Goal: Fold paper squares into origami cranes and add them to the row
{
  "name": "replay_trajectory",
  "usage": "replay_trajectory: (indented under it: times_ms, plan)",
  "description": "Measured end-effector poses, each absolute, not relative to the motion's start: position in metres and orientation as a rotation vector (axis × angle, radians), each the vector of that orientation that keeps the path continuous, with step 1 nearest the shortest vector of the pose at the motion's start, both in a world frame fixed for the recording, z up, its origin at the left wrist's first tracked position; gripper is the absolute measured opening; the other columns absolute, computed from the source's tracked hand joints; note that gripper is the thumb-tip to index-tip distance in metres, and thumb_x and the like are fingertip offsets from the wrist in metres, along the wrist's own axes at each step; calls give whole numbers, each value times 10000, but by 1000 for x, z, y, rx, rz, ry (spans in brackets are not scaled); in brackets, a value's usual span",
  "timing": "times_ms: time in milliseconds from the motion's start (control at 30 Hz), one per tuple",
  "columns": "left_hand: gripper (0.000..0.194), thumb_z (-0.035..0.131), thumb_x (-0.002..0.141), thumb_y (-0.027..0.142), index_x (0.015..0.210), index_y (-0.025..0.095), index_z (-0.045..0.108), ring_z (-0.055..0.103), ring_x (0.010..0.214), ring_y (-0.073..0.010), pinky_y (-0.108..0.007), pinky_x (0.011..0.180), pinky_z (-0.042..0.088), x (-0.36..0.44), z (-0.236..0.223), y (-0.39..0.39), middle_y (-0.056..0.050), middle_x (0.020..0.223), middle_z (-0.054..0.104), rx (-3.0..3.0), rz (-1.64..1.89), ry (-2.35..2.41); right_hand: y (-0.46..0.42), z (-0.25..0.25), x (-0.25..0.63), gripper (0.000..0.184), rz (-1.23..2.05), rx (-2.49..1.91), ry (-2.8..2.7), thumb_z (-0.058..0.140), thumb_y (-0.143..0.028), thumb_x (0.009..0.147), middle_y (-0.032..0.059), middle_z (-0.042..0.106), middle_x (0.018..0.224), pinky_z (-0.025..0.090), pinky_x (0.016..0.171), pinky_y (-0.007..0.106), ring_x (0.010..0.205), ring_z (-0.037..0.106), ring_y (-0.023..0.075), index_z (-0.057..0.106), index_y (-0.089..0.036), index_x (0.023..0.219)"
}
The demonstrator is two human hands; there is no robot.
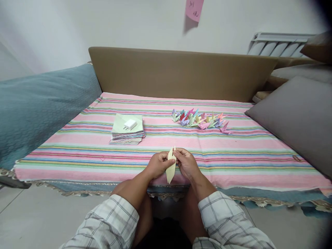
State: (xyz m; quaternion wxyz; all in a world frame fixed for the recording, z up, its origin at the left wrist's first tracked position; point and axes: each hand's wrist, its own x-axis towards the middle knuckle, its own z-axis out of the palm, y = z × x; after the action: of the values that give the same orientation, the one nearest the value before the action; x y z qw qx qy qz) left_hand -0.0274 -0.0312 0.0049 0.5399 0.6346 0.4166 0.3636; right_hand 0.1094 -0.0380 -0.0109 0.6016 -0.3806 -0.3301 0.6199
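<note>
Between my two hands is a pale yellow folded paper [170,172], narrow and pointed at its lower end, with two slim points at the top. My left hand [158,164] pinches it from the left side, thumb lying across its front. On the other side, my right hand [187,162] grips its upper right part between thumb and fingers. Past my hands to the right lie several folded paper cranes [192,119] in many colours, grouped in rows. A stack of square paper sheets [127,137] sits to the left, pale green on top, with a white charger plug [130,124] resting on it.
A striped cloth [85,152] covers the sofa seat, with a brown backrest [178,74] behind. A blue armrest cover [46,103] bounds the left, and a grey cushion [295,117] the right. A pink note [194,9] hangs on the wall near a radiator [281,45].
</note>
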Motion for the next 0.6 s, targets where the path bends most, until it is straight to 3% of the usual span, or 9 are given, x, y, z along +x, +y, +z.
replay_trajectory:
  times_ms: [267, 600]
  plan:
    - [268, 654, 698, 402, 701, 134, 669, 438, 598, -115, -218, 540, 323, -27, 4, -31, -2, 658, 544, 1589, 811, 1021, -39, -11, 110, 284, 1404, -842, -720, 806, -376, 547, -59, 504, 492, 299, 468, 201, 469, 378, 55, 610, -175, 586]
    - [349, 628, 699, 425, 546, 147, 485, 385, 578, -91, -212, 526, 292, -27, 5, -29, 31, 617, 438, 1674, 784, 1000, -38, -12, 106, 249, 1331, -853, -677, 787, -361, 567, -57, 524, 499, 304, 464, 203, 468, 399, 62, 620, -181, 613]
